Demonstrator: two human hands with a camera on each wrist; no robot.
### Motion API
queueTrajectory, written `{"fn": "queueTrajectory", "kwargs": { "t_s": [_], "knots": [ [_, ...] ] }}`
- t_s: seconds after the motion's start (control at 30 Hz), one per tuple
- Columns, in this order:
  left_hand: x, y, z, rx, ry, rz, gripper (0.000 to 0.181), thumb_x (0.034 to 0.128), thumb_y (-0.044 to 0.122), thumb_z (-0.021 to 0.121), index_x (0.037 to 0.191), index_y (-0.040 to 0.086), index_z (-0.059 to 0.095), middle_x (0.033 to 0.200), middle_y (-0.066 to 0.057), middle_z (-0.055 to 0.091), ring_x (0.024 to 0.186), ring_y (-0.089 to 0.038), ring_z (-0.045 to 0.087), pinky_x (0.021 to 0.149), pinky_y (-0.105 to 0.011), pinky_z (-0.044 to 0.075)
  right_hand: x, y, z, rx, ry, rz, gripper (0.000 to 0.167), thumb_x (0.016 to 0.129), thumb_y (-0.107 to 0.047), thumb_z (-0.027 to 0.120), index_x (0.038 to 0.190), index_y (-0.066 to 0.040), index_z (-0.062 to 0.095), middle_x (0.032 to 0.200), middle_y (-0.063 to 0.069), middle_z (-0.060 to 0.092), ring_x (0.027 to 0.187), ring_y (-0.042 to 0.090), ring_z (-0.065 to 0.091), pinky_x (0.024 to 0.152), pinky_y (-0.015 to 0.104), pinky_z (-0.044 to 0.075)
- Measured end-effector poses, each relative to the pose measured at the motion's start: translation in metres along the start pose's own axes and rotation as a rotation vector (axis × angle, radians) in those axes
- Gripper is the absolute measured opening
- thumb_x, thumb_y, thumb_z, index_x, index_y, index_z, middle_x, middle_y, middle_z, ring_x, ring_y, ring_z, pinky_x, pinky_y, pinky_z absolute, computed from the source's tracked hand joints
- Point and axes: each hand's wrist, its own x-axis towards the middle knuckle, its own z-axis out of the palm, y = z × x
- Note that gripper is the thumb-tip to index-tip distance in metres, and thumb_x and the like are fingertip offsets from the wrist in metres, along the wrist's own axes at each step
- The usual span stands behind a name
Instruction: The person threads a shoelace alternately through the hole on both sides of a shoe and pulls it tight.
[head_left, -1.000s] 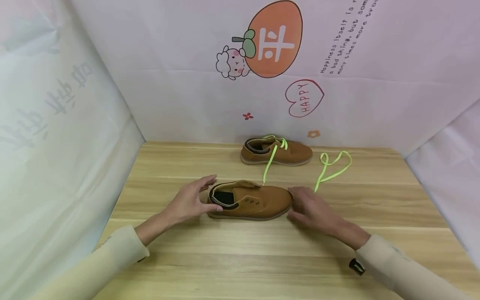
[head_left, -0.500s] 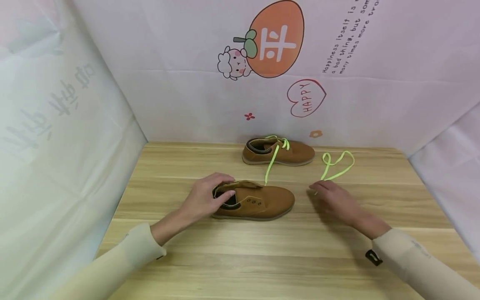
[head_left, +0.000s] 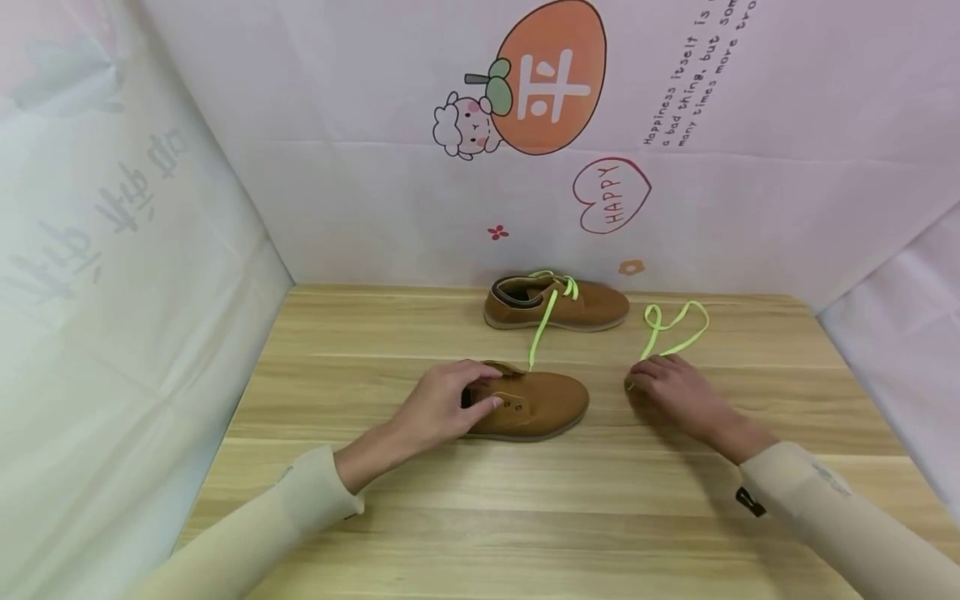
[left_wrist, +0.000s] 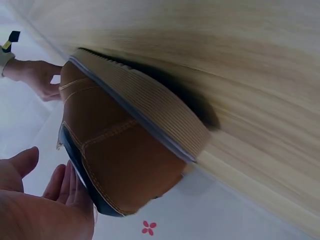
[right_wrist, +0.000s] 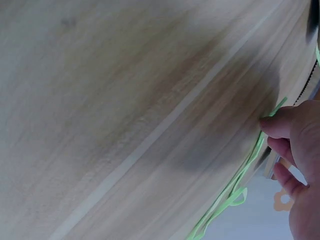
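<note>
A brown shoe (head_left: 551, 404) with no lace in its eyelets lies on its sole, toe to the right. My left hand (head_left: 438, 407) hovers at its opening, thumb and fingers spread apart near the tongue and eyelets; whether they touch it I cannot tell. In the left wrist view that shoe (left_wrist: 115, 140) is seen from the heel. Right of the toe, my right hand (head_left: 678, 396) pinches one end of a loose neon-yellow shoelace (head_left: 654, 335) against the table. In the right wrist view, the shoelace tip (right_wrist: 280, 105) pokes out past the thumb.
Behind stands a second brown shoe (head_left: 600, 310), with a neon shoelace (head_left: 542, 329) threaded in it and one end trailing toward the nearer shoe. The wooden table (head_left: 487, 517) meets a printed white backdrop (head_left: 360, 208) behind and sheets at both sides.
My right hand has left the shoe's toe, moved right to the loose shoelace and pinched its end. My left hand has slid from the heel toward the eyelets. The shoes stay nearly still.
</note>
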Motion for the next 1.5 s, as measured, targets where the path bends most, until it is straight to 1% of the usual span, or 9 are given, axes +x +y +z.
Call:
{"fn": "queueTrajectory", "kwargs": {
  "t_s": [0.23, 0.43, 0.67, 0.9, 1.03, 1.17, 1.27, 1.37, 1.5],
  "knots": [
    [0.006, 0.002, 0.010, 0.033, -0.048, -0.071, 0.029, 0.0952, 0.019, 0.081, 0.119, 0.003, 0.075, 0.112, -0.007, 0.078, 0.094, -0.017, 0.074, 0.083, -0.030, 0.060, 0.000, 0.006, 0.004, -0.054, -0.001, -0.031, 0.024, 0.074, 0.008, 0.086, 0.096, 0.002, 0.078, 0.100, 0.011, 0.076, 0.095, 0.031, 0.071, 0.092, 0.050, 0.054],
    [0.010, 0.000, 0.020, 0.092, -0.081, -0.113, 0.022, 0.0941, 0.023, 0.083, 0.112, 0.010, 0.080, 0.103, -0.001, 0.080, 0.075, -0.010, 0.058, 0.073, -0.028, 0.051, 0.001, 0.005, 0.008, -0.061, -0.011, -0.036, 0.025, 0.076, 0.011, 0.084, 0.099, 0.003, 0.076, 0.100, 0.012, 0.075, 0.097, 0.032, 0.071, 0.094, 0.049, 0.054],
    [0.015, -0.002, 0.027, 0.106, -0.076, -0.122, 0.013, 0.0924, 0.022, 0.084, 0.102, 0.013, 0.084, 0.095, 0.004, 0.081, 0.073, -0.006, 0.056, 0.069, -0.025, 0.048, 0.004, -0.002, 0.013, 0.002, 0.043, -0.008, 0.019, 0.081, 0.005, 0.078, 0.099, 0.002, 0.072, 0.098, 0.013, 0.071, 0.094, 0.031, 0.071, 0.089, 0.050, 0.055],
    [0.019, -0.003, 0.028, 0.089, -0.082, -0.162, 0.007, 0.0914, 0.021, 0.085, 0.094, 0.014, 0.085, 0.071, 0.009, 0.071, 0.055, -0.003, 0.036, 0.055, -0.022, 0.031, 0.008, -0.011, 0.013, 0.142, 0.112, 0.093, 0.019, 0.083, 0.005, 0.081, 0.098, -0.002, 0.072, 0.093, 0.011, 0.075, 0.089, 0.031, 0.072, 0.085, 0.051, 0.055],
    [0.021, -0.002, 0.028, 0.052, -0.094, -0.206, 0.007, 0.0921, 0.020, 0.084, 0.094, 0.014, 0.085, 0.063, 0.011, 0.065, 0.050, -0.002, 0.031, 0.051, -0.022, 0.028, 0.015, -0.020, 0.007, 0.321, 0.175, 0.258, 0.013, 0.088, 0.005, 0.079, 0.099, -0.002, 0.073, 0.088, 0.008, 0.077, 0.078, 0.023, 0.073, 0.072, 0.044, 0.060],
    [0.022, -0.002, 0.028, 0.025, -0.102, -0.226, 0.007, 0.0931, 0.019, 0.083, 0.095, 0.013, 0.085, 0.071, 0.008, 0.072, 0.049, -0.002, 0.031, 0.050, -0.021, 0.028, 0.022, -0.031, -0.005, 0.581, 0.188, 0.484, 0.007, 0.094, 0.003, 0.076, 0.100, 0.000, 0.074, 0.086, 0.005, 0.077, 0.079, 0.014, 0.074, 0.069, 0.024, 0.060],
    [0.021, -0.003, 0.029, 0.008, -0.098, -0.233, 0.006, 0.0932, 0.019, 0.083, 0.095, 0.013, 0.085, 0.075, 0.006, 0.074, 0.047, -0.002, 0.030, 0.049, -0.021, 0.028, 0.029, -0.040, -0.020, 0.835, 0.109, 0.646, 0.010, 0.099, 0.000, 0.071, 0.106, 0.007, 0.073, 0.093, 0.014, 0.078, 0.083, 0.008, 0.073, 0.073, 0.017, 0.057],
    [0.020, -0.003, 0.029, -0.008, -0.095, -0.239, 0.006, 0.0931, 0.019, 0.083, 0.095, 0.013, 0.085, 0.071, 0.006, 0.072, 0.046, -0.003, 0.030, 0.048, -0.021, 0.028, 0.036, -0.052, -0.035, 1.064, 0.008, 0.779, 0.022, 0.104, -0.006, 0.066, 0.116, 0.012, 0.069, 0.103, 0.024, 0.076, 0.087, 0.008, 0.073, 0.076, 0.025, 0.060],
    [0.020, -0.005, 0.030, -0.012, -0.097, -0.235, 0.006, 0.0931, 0.020, 0.084, 0.095, 0.014, 0.085, 0.069, 0.006, 0.071, 0.046, -0.003, 0.030, 0.049, -0.021, 0.028, 0.042, -0.069, -0.049, 1.167, -0.103, 0.837, 0.027, 0.105, -0.015, 0.067, 0.118, 0.008, 0.070, 0.103, 0.023, 0.076, 0.091, 0.015, 0.073, 0.080, 0.031, 0.060]
  ]
}}
